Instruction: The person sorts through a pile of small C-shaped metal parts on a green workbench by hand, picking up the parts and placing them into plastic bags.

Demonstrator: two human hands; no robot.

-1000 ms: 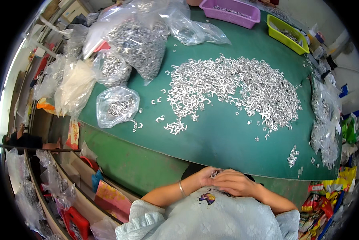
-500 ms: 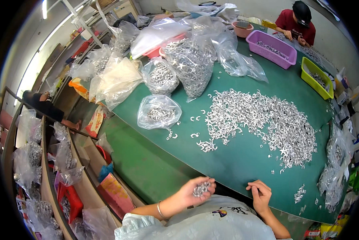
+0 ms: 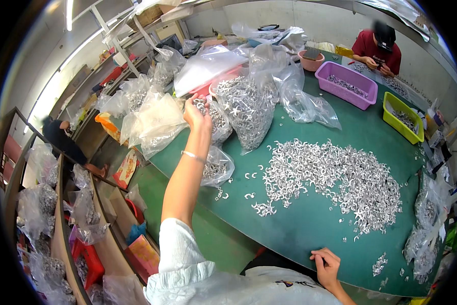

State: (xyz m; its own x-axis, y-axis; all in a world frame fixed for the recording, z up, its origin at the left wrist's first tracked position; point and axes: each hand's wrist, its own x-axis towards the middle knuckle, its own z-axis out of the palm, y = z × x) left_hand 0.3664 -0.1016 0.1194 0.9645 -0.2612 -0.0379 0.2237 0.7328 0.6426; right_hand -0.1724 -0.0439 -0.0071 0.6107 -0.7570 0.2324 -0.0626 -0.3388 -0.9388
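Apparently metal pieces [image 3: 200, 105] in left hand [image 3: 196, 119]

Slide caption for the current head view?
Left hand, held out near plastic bags, cups small silvery pieces; right hand, loosely curled, is at the near edge of the green table.

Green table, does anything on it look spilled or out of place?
Slightly: a small metal cluster lies at the near right and a few loose bits beside a small bag, apart from the main pile, so they may have strayed.
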